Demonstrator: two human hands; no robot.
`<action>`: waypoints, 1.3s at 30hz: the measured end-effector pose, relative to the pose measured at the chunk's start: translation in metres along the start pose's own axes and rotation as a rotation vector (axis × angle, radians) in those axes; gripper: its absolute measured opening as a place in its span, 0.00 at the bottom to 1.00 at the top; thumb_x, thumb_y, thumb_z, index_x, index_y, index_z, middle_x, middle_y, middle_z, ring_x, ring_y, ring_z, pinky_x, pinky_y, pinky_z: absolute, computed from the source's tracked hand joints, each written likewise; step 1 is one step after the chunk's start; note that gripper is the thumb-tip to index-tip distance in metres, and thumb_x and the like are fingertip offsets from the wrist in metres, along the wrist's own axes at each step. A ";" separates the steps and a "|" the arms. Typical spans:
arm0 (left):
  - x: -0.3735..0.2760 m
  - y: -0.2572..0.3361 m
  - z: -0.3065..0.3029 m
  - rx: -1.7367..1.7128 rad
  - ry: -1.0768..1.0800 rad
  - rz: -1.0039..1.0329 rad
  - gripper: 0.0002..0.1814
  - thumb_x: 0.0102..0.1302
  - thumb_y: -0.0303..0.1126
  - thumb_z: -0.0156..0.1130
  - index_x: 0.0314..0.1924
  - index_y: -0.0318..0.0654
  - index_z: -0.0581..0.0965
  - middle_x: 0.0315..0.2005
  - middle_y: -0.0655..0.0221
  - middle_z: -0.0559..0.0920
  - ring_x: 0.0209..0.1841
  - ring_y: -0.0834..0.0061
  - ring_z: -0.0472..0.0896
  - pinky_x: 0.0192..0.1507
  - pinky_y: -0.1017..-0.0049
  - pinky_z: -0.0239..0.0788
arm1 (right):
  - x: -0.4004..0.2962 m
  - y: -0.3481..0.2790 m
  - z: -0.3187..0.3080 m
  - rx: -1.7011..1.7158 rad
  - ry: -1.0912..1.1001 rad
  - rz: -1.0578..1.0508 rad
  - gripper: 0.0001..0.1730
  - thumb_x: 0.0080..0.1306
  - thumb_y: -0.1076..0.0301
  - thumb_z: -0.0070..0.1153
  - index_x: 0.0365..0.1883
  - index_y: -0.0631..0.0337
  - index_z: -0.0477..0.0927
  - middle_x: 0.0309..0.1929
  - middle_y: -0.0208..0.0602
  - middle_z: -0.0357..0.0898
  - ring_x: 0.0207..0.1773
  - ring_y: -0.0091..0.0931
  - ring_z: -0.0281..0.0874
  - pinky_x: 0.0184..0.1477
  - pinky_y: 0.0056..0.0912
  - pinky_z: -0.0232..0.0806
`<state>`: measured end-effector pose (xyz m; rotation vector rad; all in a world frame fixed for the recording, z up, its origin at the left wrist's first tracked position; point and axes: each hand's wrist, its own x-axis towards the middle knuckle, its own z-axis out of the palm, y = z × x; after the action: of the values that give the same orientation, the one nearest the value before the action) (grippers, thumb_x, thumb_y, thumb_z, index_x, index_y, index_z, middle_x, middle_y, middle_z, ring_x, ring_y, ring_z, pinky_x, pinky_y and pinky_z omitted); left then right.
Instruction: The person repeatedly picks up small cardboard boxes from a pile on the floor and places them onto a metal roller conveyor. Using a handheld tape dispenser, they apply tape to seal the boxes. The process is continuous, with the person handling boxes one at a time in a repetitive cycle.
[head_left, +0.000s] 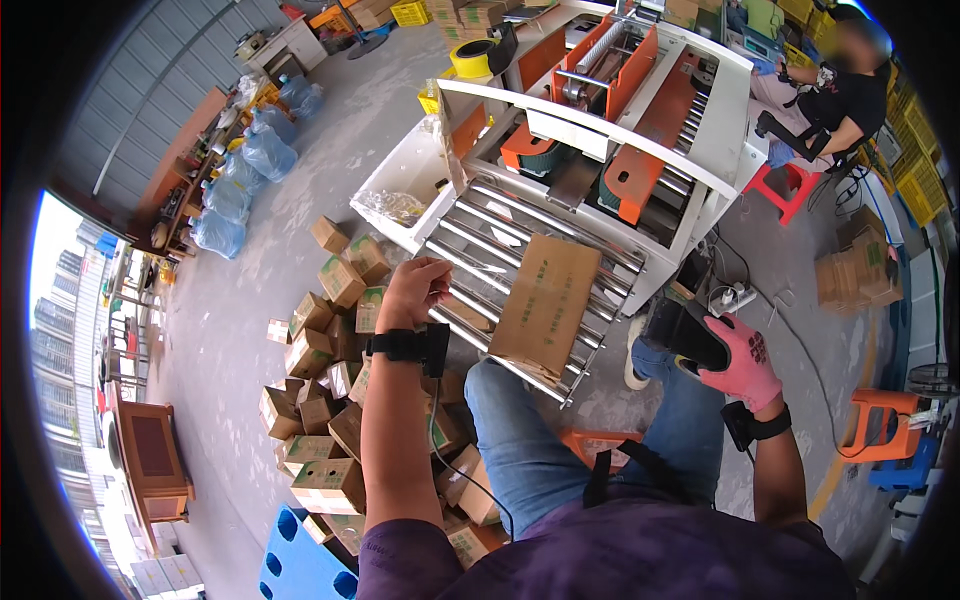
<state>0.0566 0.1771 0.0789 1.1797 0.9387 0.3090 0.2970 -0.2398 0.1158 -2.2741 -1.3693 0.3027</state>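
Note:
My left hand (420, 285) is bare, with its fingers curled in, over the left side of a metal roller conveyor (469, 244). I see nothing clearly held in it. On the rollers, to its right, lies a flat brown cardboard carton (546, 304) with green printing, its near end by my knees. My right hand (742, 358), in a pink glove with black patches, grips a black handheld tool (682, 330) above my right knee. The tool's exact kind is hard to make out. Behind the rollers stands a white and orange carton sealing machine (630, 142).
Small cardboard boxes (326, 435) are heaped on the floor at left, beside a blue plastic pallet (304, 559). A white foam bin (405, 169) adjoins the conveyor. A power strip (731, 298) with cables lies at right, near an orange stool (881, 427). Another person (847, 97) sits at upper right.

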 end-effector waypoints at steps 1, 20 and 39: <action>0.014 -0.021 -0.001 -0.047 -0.022 -0.071 0.07 0.62 0.31 0.60 0.30 0.36 0.76 0.21 0.72 0.76 0.22 0.80 0.74 0.29 0.77 0.71 | 0.004 0.004 0.012 -0.050 -0.029 0.019 0.40 0.40 0.61 0.67 0.56 0.54 0.73 0.52 0.55 0.72 0.50 0.47 0.74 0.52 0.42 0.68; -0.061 0.005 0.138 1.236 0.031 0.251 0.62 0.49 0.71 0.59 0.65 0.23 0.51 0.54 0.37 0.69 0.59 0.42 0.67 0.58 0.50 0.58 | 0.049 -0.022 0.080 -0.170 -0.277 -0.025 0.38 0.53 0.53 0.57 0.64 0.37 0.65 0.46 0.44 0.71 0.46 0.39 0.75 0.43 0.40 0.71; -0.062 -0.031 0.219 1.433 -0.202 0.307 0.70 0.33 0.46 0.74 0.72 0.51 0.38 0.54 0.40 0.60 0.55 0.42 0.62 0.54 0.50 0.53 | -0.014 -0.059 0.035 -0.201 -0.373 0.371 0.37 0.53 0.58 0.57 0.63 0.47 0.66 0.49 0.47 0.71 0.50 0.40 0.74 0.46 0.42 0.69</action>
<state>0.1782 -0.0174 0.0955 2.6116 0.7373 -0.3424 0.2300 -0.2188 0.1135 -2.7422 -1.1756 0.7742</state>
